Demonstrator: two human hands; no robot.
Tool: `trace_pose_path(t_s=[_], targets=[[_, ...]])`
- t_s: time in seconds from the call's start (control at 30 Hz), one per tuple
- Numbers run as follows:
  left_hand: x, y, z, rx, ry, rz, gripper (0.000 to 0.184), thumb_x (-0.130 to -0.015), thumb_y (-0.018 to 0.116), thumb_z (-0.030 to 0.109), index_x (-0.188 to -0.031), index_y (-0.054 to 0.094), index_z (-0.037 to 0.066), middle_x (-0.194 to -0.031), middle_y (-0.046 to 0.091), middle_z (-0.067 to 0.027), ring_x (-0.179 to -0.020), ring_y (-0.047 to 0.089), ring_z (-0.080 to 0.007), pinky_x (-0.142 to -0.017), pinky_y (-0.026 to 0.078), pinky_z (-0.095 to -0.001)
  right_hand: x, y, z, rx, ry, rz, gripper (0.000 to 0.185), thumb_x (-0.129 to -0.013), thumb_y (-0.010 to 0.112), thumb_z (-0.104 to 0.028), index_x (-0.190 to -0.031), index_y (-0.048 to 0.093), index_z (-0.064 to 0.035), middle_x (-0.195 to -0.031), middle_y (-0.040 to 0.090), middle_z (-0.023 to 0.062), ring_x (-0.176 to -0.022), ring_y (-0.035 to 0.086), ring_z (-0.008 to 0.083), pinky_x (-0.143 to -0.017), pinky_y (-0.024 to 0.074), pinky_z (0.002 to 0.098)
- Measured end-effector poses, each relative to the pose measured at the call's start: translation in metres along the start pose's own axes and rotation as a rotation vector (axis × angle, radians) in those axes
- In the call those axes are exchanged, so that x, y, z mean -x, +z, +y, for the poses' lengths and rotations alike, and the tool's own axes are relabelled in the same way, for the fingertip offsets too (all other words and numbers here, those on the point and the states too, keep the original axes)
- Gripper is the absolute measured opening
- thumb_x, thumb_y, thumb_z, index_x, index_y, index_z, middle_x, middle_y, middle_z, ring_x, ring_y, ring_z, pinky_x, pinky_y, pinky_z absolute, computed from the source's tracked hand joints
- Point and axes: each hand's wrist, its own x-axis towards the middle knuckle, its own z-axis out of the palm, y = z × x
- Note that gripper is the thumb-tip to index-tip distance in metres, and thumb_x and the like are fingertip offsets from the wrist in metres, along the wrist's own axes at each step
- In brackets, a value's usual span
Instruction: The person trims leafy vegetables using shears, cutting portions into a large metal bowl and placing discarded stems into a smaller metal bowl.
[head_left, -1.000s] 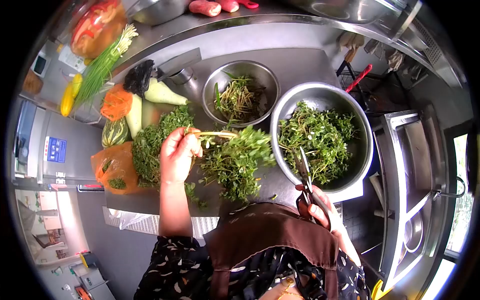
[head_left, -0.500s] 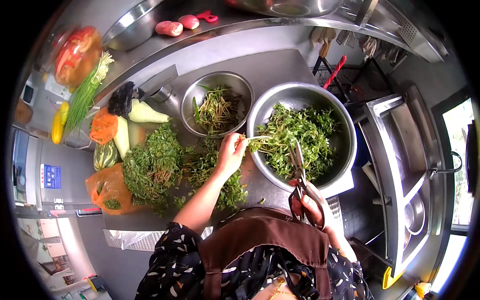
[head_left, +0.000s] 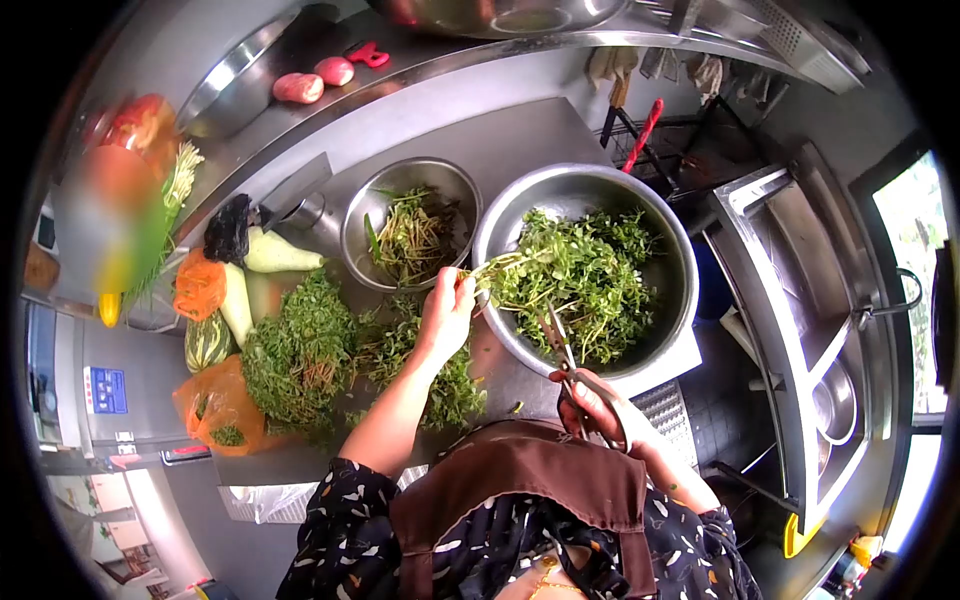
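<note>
My left hand (head_left: 446,308) is closed in a pinch on the stems of a bunch of leafy greens (head_left: 515,268), at the near left rim of the large steel bowl (head_left: 684,250). The leafy ends hang over the bowl, above a heap of cut greens (head_left: 610,305). In my right hand (head_left: 600,402) is a pair of scissors (head_left: 559,345), blades slightly apart and pointing over the bowl's near side. A smaller steel bowl (head_left: 352,222) with stem pieces (head_left: 412,235) stands beyond my left hand. Piles of uncut greens (head_left: 305,345) lie left of my forearm.
At the left are pale green gourds (head_left: 280,252), a striped squash (head_left: 208,340) and an orange plastic bag (head_left: 225,400). A cleaver (head_left: 300,185) stands behind them. The raised shelf (head_left: 440,62) carries red-skinned roots (head_left: 298,88). A steel sink (head_left: 790,250) is to the right.
The scissors have moved toward me and slightly left, away from the held bunch. My left hand keeps its pinch by the rim. The whole view has shifted a little.
</note>
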Motion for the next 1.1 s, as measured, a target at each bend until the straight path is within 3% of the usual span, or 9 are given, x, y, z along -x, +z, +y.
trace_pose_path(t_s=[0.1,0.17,0.23,0.57,0.67,0.87,1.1], targets=[[0.000,0.011,0.012,0.235,-0.006,-0.030,0.021,-0.099,0.050,0.020,-0.104,0.044,0.001,-0.072,0.055,-0.0105,-0.062,0.054,-0.0175,-0.058,0.045,-0.0331,0.000,0.002,-0.009,0.042,0.004,0.006,0.054,-0.098,0.045,-0.047,-0.128,0.045,-0.0024,-0.069,0.051,0.0013,-0.061,0.052,0.0099,-0.059,0.0407,0.0245],[0.000,0.016,0.019,0.196,0.022,-0.057,0.021,-0.099,0.049,0.020,-0.105,0.044,0.001,-0.072,0.055,-0.0087,-0.062,0.053,-0.0153,-0.056,0.044,-0.0318,0.000,0.003,-0.012,0.044,0.012,0.007,0.054,-0.097,0.046,-0.048,-0.129,0.045,-0.0034,-0.070,0.050,0.0014,-0.063,0.052,0.0103,-0.061,0.0419,0.0249],[0.004,0.024,0.030,0.214,0.032,-0.055,0.014,-0.099,0.048,0.017,-0.101,0.045,0.004,-0.076,0.047,0.0020,-0.065,0.043,-0.0059,-0.056,0.039,-0.0233,-0.001,0.003,-0.010,0.033,0.021,0.023,0.055,-0.097,0.048,-0.047,-0.130,0.044,-0.0043,-0.071,0.049,0.0017,-0.064,0.052,0.0104,-0.061,0.0431,0.0256],[0.011,0.045,0.046,0.323,0.026,-0.199,0.018,-0.099,0.050,0.019,-0.106,0.044,0.004,-0.081,0.046,0.0016,-0.068,0.042,-0.0053,-0.059,0.039,-0.0210,-0.007,0.001,-0.001,-0.073,0.013,0.134,0.055,-0.096,0.051,-0.047,-0.126,0.047,-0.0012,-0.065,0.048,0.0003,-0.054,0.050,0.0101,-0.052,0.0424,0.0255],[0.012,0.046,0.046,0.246,0.102,-0.177,0.022,-0.099,0.049,0.021,-0.108,0.040,0.003,-0.071,0.051,-0.0041,-0.062,0.049,-0.0108,-0.057,0.043,-0.0274,-0.007,-0.001,-0.003,-0.077,0.006,0.160,0.050,-0.095,0.053,-0.044,-0.121,0.051,-0.0009,-0.063,0.048,0.0001,-0.050,0.048,0.0092,-0.047,0.0405,0.0250],[0.012,0.042,0.039,0.397,-0.024,-0.198,0.025,-0.100,0.050,0.024,-0.111,0.042,0.004,-0.085,0.053,-0.0034,-0.071,0.051,-0.0097,-0.062,0.046,-0.0258,0.001,-0.004,-0.005,-0.037,0.026,0.192,0.044,-0.095,0.056,-0.040,-0.117,0.054,-0.0020,-0.063,0.047,-0.0008,-0.049,0.046,0.0069,-0.044,0.0376,0.0234],[0.013,0.032,0.038,0.488,-0.095,-0.255,0.025,-0.099,0.051,0.023,-0.115,0.044,0.004,-0.089,0.050,-0.0011,-0.074,0.048,-0.0071,-0.066,0.048,-0.0239,-0.001,-0.005,-0.004,-0.190,-0.023,0.220,0.045,-0.095,0.056,-0.040,-0.120,0.051,-0.0034,-0.062,0.043,-0.0026,-0.049,0.042,0.0071,-0.045,0.0365,0.0228]])
